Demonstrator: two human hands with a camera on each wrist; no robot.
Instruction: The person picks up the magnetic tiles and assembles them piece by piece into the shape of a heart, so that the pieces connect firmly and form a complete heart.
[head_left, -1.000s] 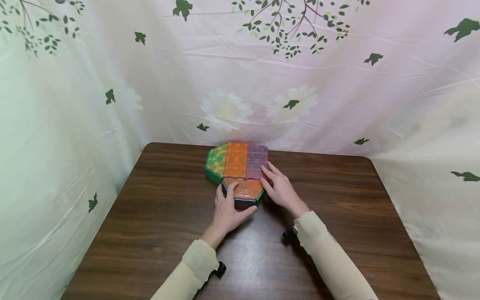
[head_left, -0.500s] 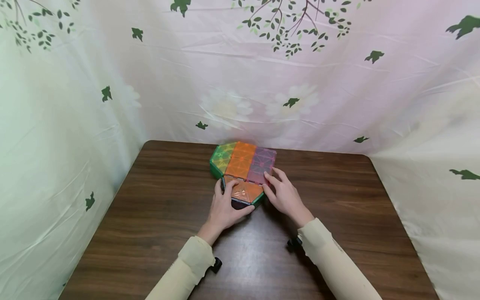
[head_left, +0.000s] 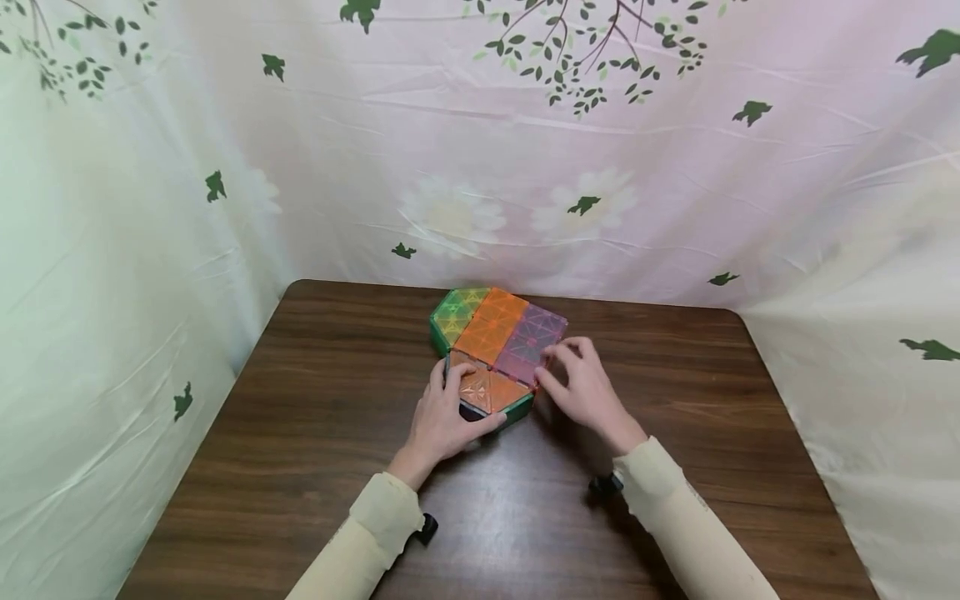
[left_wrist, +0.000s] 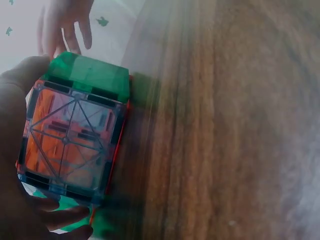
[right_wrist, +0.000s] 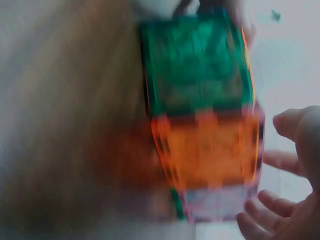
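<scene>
A low, flat-topped structure of translucent magnetic tiles (head_left: pixel 489 327) lies on the table, with green-yellow, orange and purple parts behind a copper-orange front part. My left hand (head_left: pixel 438 417) holds that front part, fingers over its left side and thumb along its front. In the left wrist view a bluish square tile (left_wrist: pixel 67 142) with black magnets faces out between thumb and fingers. My right hand (head_left: pixel 588 392) is at the purple tile (head_left: pixel 532 340), its bent fingertips at the right edge. The right wrist view, blurred, has a green tile (right_wrist: pixel 197 65) and an orange tile (right_wrist: pixel 212 150) beside loosely bent fingers.
The brown wood-grain table (head_left: pixel 300 433) extends around the structure to both sides and in front. Behind its back edge hangs a pale curtain (head_left: pixel 502 150) printed with leaves, birds and flowers.
The tile structure has turned clockwise, its back part swinging to the right. My right hand has moved right and slightly nearer me; my left hand has stayed on the front part.
</scene>
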